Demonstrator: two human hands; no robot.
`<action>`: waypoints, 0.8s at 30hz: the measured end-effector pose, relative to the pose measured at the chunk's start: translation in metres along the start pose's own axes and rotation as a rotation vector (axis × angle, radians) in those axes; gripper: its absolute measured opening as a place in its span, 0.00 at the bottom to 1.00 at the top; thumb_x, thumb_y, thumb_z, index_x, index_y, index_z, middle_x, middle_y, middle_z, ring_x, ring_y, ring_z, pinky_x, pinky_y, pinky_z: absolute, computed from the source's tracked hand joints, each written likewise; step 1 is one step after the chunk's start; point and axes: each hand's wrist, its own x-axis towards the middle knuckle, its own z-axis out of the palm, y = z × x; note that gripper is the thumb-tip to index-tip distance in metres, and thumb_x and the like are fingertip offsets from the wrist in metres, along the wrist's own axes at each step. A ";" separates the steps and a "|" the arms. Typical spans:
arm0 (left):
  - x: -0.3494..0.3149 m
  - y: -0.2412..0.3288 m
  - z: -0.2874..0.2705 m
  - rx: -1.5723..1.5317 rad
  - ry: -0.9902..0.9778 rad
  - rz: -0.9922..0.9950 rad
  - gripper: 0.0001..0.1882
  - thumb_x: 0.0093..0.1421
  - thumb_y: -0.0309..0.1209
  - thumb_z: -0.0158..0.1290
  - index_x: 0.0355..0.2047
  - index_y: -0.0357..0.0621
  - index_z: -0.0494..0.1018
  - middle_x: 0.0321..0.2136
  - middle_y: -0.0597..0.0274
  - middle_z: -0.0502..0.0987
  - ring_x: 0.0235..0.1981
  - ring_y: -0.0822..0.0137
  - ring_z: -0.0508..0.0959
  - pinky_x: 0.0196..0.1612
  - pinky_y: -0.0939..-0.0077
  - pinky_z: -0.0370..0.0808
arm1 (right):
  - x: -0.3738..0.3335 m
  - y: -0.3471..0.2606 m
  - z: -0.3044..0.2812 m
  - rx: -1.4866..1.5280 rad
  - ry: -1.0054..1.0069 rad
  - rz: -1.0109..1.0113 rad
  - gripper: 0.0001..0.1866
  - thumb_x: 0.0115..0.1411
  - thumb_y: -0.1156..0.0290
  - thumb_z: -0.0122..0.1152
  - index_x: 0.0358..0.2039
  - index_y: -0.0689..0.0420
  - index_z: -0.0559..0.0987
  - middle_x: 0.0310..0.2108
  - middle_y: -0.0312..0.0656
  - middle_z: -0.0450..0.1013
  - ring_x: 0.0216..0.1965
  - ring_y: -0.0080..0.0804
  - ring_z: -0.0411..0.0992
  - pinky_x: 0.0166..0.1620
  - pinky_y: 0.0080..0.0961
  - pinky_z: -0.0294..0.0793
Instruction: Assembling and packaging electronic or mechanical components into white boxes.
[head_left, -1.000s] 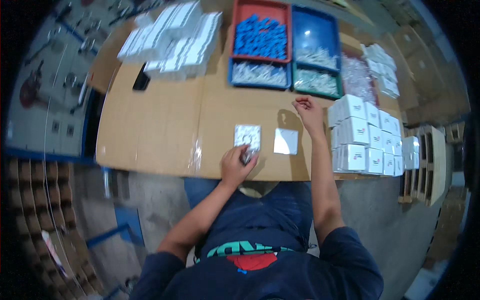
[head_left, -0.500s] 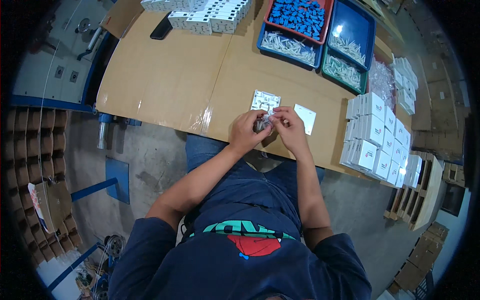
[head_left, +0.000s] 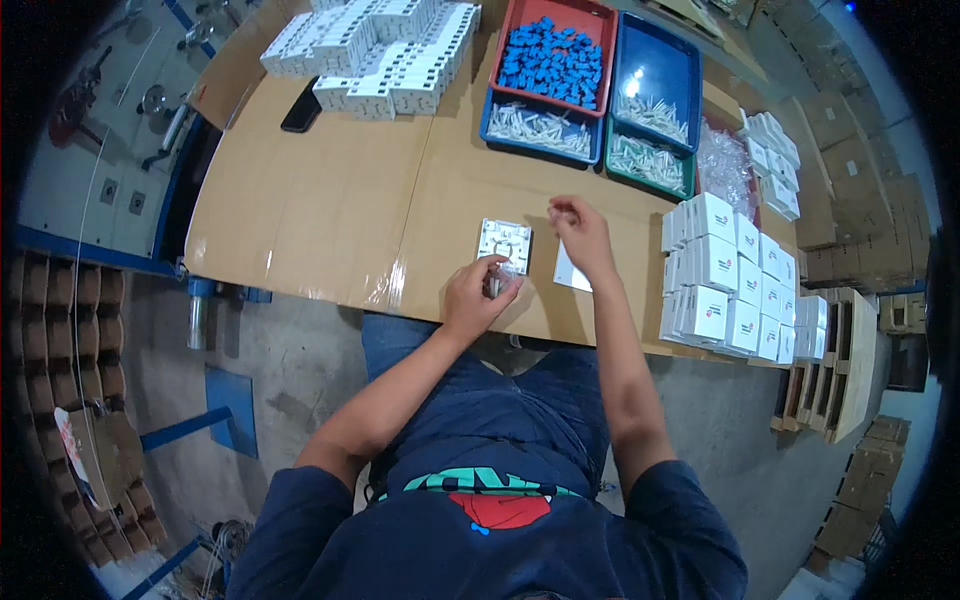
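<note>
My left hand [head_left: 477, 300] is closed around a small clear plastic bag [head_left: 512, 277] with pale pieces in it, low over the table. Just beyond it lies an open white plastic housing [head_left: 505, 240] with fittings inside. My right hand [head_left: 580, 232] is raised to the right of the housing, its fingers curled together; whether anything small is pinched in them cannot be made out. Below that hand, partly covered by it, a flat white plate [head_left: 571, 273] rests on the table.
At the back are a red tray [head_left: 502, 72] of blue pieces, a blue tray [head_left: 487, 128] and a green tray [head_left: 650, 184] of pale sticks, and another blue tray [head_left: 655, 75]. White boxes [head_left: 713, 262] stand stacked at right. White units [head_left: 395, 90] and a phone [head_left: 301, 107] lie far left.
My hands have come apart: the right has moved up and away to the right, while the left keeps the plastic bag near the housing. The whole view has shifted slightly.
</note>
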 end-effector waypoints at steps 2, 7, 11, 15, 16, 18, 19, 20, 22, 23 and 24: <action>-0.003 -0.003 0.002 -0.002 0.024 0.023 0.21 0.54 0.41 0.69 0.44 0.45 0.79 0.26 0.60 0.80 0.26 0.61 0.79 0.31 0.66 0.75 | 0.039 -0.003 -0.008 -0.194 0.096 -0.109 0.11 0.63 0.69 0.65 0.43 0.60 0.83 0.34 0.46 0.82 0.33 0.31 0.81 0.37 0.27 0.78; -0.003 0.000 0.003 0.027 0.048 0.052 0.20 0.54 0.40 0.69 0.44 0.45 0.79 0.27 0.59 0.80 0.27 0.59 0.80 0.32 0.65 0.75 | 0.123 -0.009 -0.011 -0.511 0.137 -0.161 0.09 0.60 0.67 0.65 0.39 0.54 0.84 0.35 0.47 0.81 0.37 0.43 0.81 0.40 0.36 0.78; -0.005 -0.003 0.005 0.036 0.061 0.063 0.20 0.54 0.39 0.69 0.44 0.44 0.79 0.28 0.57 0.79 0.29 0.58 0.80 0.33 0.64 0.76 | 0.157 -0.006 0.005 -0.757 0.084 -0.152 0.08 0.57 0.64 0.65 0.36 0.51 0.85 0.37 0.46 0.80 0.42 0.48 0.79 0.44 0.42 0.78; -0.002 -0.002 0.007 0.040 0.048 0.082 0.20 0.55 0.39 0.68 0.44 0.43 0.79 0.29 0.56 0.79 0.31 0.57 0.80 0.35 0.64 0.77 | 0.177 0.010 0.012 -0.855 0.093 -0.102 0.07 0.57 0.64 0.65 0.34 0.51 0.85 0.39 0.47 0.78 0.43 0.48 0.78 0.45 0.45 0.79; -0.002 -0.002 0.007 0.039 0.043 0.080 0.20 0.55 0.38 0.68 0.44 0.43 0.79 0.29 0.56 0.79 0.31 0.57 0.80 0.35 0.64 0.77 | 0.179 0.009 0.014 -0.881 0.112 -0.092 0.07 0.57 0.64 0.65 0.34 0.51 0.85 0.39 0.47 0.78 0.43 0.48 0.78 0.46 0.45 0.79; -0.001 -0.004 0.006 0.038 0.039 0.091 0.21 0.55 0.38 0.68 0.45 0.42 0.79 0.29 0.56 0.79 0.31 0.57 0.81 0.36 0.64 0.77 | 0.180 0.009 0.014 -0.895 0.168 -0.094 0.06 0.57 0.65 0.64 0.32 0.51 0.85 0.41 0.49 0.77 0.43 0.50 0.78 0.45 0.45 0.78; -0.002 -0.004 0.005 0.038 0.042 0.088 0.21 0.54 0.39 0.69 0.45 0.42 0.79 0.29 0.56 0.80 0.31 0.57 0.81 0.36 0.64 0.77 | 0.176 0.006 0.012 -0.795 0.220 -0.182 0.07 0.59 0.66 0.63 0.33 0.53 0.84 0.41 0.50 0.77 0.43 0.51 0.78 0.45 0.46 0.78; -0.003 -0.003 0.004 0.037 0.044 0.086 0.21 0.54 0.39 0.69 0.45 0.42 0.79 0.29 0.56 0.80 0.32 0.57 0.81 0.36 0.64 0.77 | 0.173 0.003 0.011 -0.694 0.270 -0.270 0.07 0.60 0.66 0.61 0.34 0.54 0.83 0.41 0.52 0.77 0.43 0.53 0.77 0.44 0.48 0.78; -0.002 -0.003 0.004 0.042 0.045 0.085 0.21 0.54 0.38 0.69 0.45 0.42 0.78 0.30 0.55 0.80 0.32 0.57 0.81 0.36 0.65 0.77 | 0.169 -0.001 0.002 -0.708 0.266 -0.221 0.08 0.61 0.65 0.62 0.36 0.54 0.83 0.40 0.51 0.78 0.43 0.53 0.78 0.43 0.46 0.78; -0.004 -0.002 0.004 0.045 0.041 0.078 0.21 0.54 0.37 0.69 0.44 0.41 0.78 0.31 0.54 0.81 0.32 0.57 0.82 0.36 0.65 0.78 | 0.165 0.000 -0.004 -0.641 0.262 -0.218 0.08 0.61 0.64 0.62 0.36 0.54 0.82 0.39 0.51 0.79 0.42 0.53 0.78 0.42 0.46 0.77; -0.008 -0.002 0.005 0.040 0.038 0.065 0.21 0.54 0.37 0.69 0.44 0.41 0.78 0.31 0.54 0.81 0.32 0.57 0.82 0.36 0.65 0.78 | 0.161 0.003 -0.008 -0.574 0.255 -0.213 0.08 0.62 0.64 0.62 0.37 0.54 0.82 0.37 0.50 0.80 0.42 0.53 0.78 0.42 0.45 0.77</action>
